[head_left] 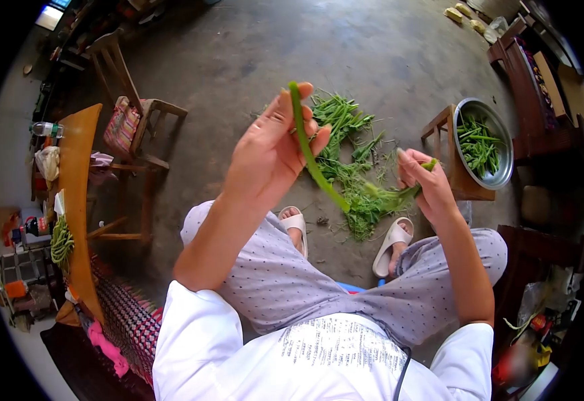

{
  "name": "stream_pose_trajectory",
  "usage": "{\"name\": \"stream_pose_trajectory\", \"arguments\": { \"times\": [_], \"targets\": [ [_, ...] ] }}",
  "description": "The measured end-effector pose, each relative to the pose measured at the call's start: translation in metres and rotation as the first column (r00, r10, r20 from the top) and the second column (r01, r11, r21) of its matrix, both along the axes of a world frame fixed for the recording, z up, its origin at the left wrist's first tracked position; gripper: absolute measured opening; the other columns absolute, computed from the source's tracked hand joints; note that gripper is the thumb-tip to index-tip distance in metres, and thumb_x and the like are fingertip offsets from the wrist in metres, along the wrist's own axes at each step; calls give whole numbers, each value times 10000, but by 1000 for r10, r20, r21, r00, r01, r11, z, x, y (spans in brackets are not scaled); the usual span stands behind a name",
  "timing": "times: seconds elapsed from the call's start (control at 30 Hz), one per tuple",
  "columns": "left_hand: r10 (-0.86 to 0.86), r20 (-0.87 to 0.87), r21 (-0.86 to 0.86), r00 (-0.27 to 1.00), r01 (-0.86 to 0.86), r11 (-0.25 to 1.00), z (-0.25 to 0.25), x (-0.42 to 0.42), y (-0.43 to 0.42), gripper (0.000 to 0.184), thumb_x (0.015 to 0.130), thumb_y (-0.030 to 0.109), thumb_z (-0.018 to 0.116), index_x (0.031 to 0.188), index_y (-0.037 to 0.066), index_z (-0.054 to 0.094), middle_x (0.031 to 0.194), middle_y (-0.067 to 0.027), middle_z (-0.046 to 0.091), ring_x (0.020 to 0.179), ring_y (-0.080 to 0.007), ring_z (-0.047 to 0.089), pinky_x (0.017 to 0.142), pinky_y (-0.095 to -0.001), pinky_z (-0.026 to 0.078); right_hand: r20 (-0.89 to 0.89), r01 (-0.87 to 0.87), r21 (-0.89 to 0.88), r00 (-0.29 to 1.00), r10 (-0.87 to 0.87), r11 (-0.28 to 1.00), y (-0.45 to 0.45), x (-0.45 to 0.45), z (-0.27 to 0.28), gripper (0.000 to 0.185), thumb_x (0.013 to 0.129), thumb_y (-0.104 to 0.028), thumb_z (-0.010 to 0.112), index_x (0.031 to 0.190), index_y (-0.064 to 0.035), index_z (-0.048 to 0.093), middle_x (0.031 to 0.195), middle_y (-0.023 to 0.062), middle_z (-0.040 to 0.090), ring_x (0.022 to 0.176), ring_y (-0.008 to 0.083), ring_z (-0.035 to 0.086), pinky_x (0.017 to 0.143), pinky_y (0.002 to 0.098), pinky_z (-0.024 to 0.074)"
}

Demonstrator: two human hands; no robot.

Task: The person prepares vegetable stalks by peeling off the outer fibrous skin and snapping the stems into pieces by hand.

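My left hand point(262, 150) is raised in front of me, its fingers closed on a long green stem point(323, 182). The stem stands up past my fingertips and slants down to the right. My right hand point(435, 190), lower and further right, pinches a thin leafy green shoot point(393, 199) that trails left from the fingers. Whether the shoot joins the stem cannot be made out. Beneath both hands a loose heap of leafy greens point(365, 217) is spread over the concrete floor, close to my sandals.
To the right, a metal basin point(510, 150) holding cut green stems point(478, 144) rests on a wooden stool point(469, 184). A wooden chair point(121, 83) and a long wooden table point(78, 174) stand on the left. Dark wooden furniture point(532, 134) lines the right side.
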State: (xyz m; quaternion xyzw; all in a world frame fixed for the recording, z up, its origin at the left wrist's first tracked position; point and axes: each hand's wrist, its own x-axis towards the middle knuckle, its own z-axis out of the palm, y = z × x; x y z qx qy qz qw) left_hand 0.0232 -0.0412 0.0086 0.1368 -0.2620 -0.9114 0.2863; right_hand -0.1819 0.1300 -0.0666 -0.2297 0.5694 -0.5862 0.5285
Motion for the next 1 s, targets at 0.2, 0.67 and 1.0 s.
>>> {"name": "stream_pose_trajectory", "arguments": {
  "times": [0.2, 0.67, 1.0],
  "targets": [
    [-141, 161, -92, 977, 157, 983, -1, -15, 33, 276, 997, 213, 418, 1176, 10, 470, 850, -31, 489, 725, -87, 421, 537, -195, 355, 19, 5, -275, 1000, 0, 961, -13, 29, 58, 168, 909, -189, 609, 966, -33, 632, 797, -35, 592, 615, 12, 405, 539, 183, 332],
    [-157, 299, -417, 941, 277, 866, -13, -21, 55, 227, 948, 153, 533, 1118, 6, 506, 947, -50, 576, 871, -105, 558, 724, -252, 489, -272, 74, -194, 954, -126, 978, -9, 37, 74, 163, 842, -160, 694, 928, -24, 672, 707, -42, 580, 642, 20, 466, 545, 185, 370],
    [-171, 304, -349, 937, 276, 896, -17, -17, 47, 280, 919, 111, 576, 1159, -27, 531, 1085, -101, 606, 928, -164, 626, 863, -305, 515, -191, 70, -202, 975, -109, 977, -8, 32, 81, 152, 881, -148, 638, 943, -13, 670, 749, -17, 626, 676, 27, 520, 580, 188, 406]
  ]
}}
